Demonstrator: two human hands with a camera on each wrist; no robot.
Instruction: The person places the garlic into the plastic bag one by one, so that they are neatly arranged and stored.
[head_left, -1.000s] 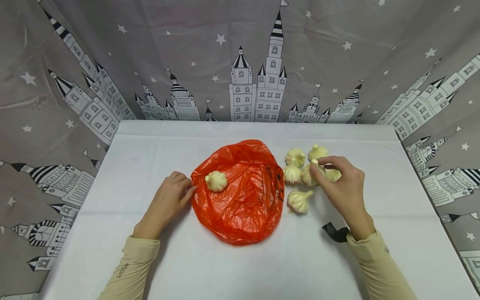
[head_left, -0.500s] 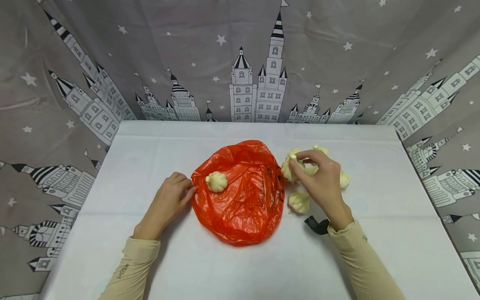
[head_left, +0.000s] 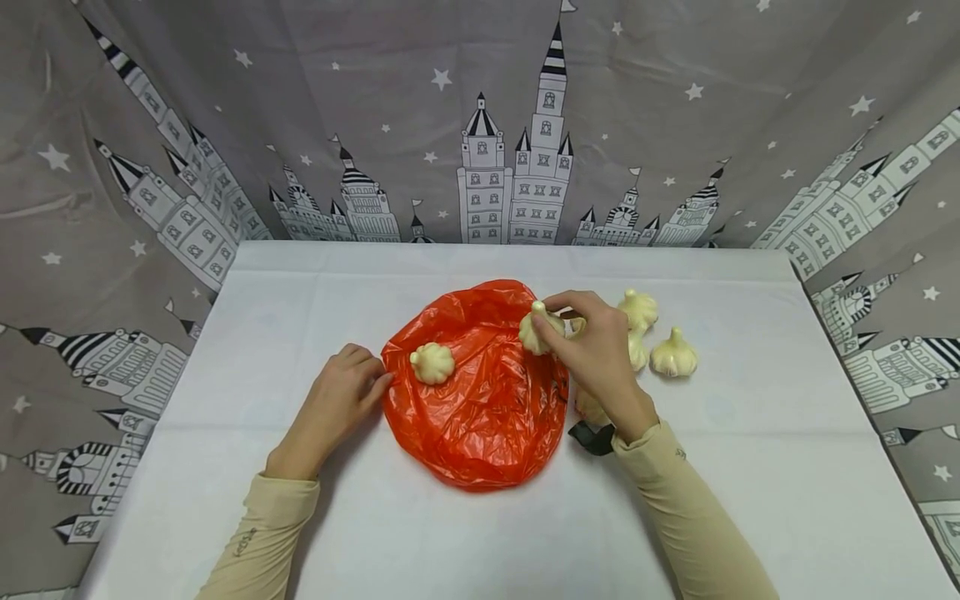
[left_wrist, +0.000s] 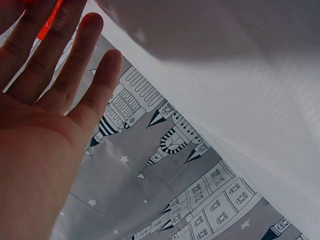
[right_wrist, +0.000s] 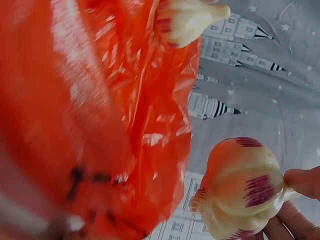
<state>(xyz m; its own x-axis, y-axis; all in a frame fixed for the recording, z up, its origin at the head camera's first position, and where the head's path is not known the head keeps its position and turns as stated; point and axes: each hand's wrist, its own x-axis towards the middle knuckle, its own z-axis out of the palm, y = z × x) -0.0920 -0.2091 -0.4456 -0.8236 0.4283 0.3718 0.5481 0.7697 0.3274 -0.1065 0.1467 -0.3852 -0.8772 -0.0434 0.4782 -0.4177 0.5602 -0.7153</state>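
Observation:
A red plastic bag (head_left: 480,442) lies spread wide with its rim folded out. One garlic bulb (head_left: 432,363) sits in its left part. My left hand (head_left: 341,400) pinches the bag's left rim between thumb and forefinger; in the left wrist view its other fingers (left_wrist: 95,85) stretch out loosely. With thumb and fingertips my right hand (head_left: 600,358) holds a second garlic bulb (head_left: 534,332) by the stem, over the bag's right rim. The right wrist view shows this held bulb (right_wrist: 245,190) with purple streaks and a root tuft, apart from the red plastic.
Several more garlic bulbs lie right of the bag: one bulb (head_left: 673,354) stands apart, another bulb (head_left: 639,310) is farther back, and others are partly hidden behind the right hand. A black strap (head_left: 592,437) hangs at the right wrist. Grey castle-print fabric (head_left: 480,50) borders the white table (head_left: 480,542).
The right hand has picked up a garlic bulb from the group and carried it left to the bag's right side. The left hand and the bag have stayed in place.

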